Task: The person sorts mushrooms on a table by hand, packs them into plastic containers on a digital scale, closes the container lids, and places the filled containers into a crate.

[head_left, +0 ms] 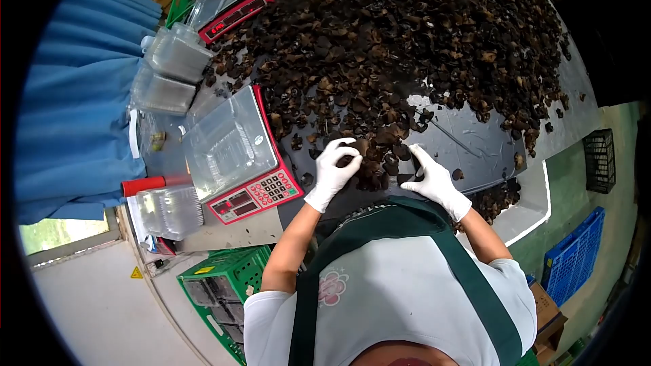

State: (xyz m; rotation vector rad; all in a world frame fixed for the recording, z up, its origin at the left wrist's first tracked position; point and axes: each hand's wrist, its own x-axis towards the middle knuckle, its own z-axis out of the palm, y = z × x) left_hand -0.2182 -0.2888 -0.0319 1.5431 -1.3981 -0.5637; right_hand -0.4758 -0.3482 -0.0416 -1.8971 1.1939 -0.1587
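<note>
So, left hand (335,173) curls narrow, grip unclear; right hand (434,181) gapes wide. Fungus (380,139) between and beyond; left of left hand, scale (268,193) bears tray (230,152), tubs (168,213) farther out.

Single view: head cam, worn by me, looking fwd & steeply down. Lens v. wide; field approx. circular, straight edges bowed, corners black. Nearest the lens: my white shirt (390,291), lower ctr., seen from above. My L fingers (337,144) & R fingers (422,156) sit approx. mid-frame, a bit farther off, backs of gloves to cam. Counter (575,112) runs away toward top edge, its far part smallest. Coverage extends L to blue curtain (88,88), R to floor level, incl. blue pallet (573,257). Hands' area unobstructed, though small in frame.
</note>
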